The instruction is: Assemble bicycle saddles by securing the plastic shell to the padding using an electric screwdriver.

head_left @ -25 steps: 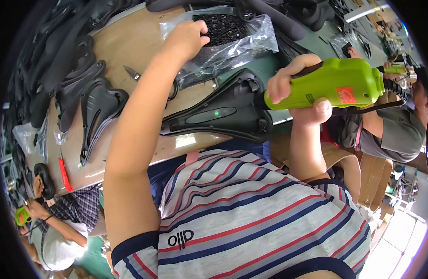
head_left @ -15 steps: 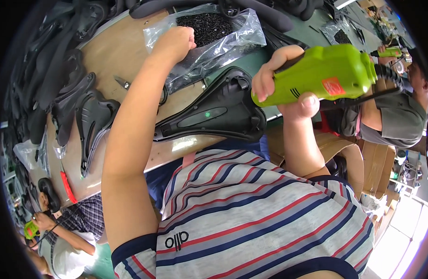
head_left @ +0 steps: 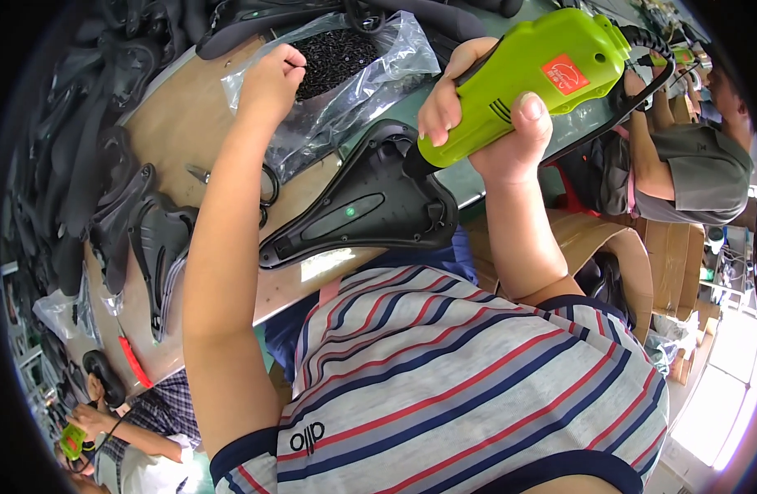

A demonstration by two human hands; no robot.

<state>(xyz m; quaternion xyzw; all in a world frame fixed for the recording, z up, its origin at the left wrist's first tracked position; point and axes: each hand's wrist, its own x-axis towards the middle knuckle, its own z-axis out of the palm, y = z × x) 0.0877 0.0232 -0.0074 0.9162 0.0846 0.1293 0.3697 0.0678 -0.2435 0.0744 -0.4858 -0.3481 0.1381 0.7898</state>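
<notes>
Green driver: clamped in right hand, fingers wrapped; nose over saddle.
Left hand: fingertips near screws; pinch can't be told.
Saddle on table: could be scuffed if nose is slipped.

The left forearm hides the middle of the scissors; anything pinched in the left grip is too small to tell.
</notes>
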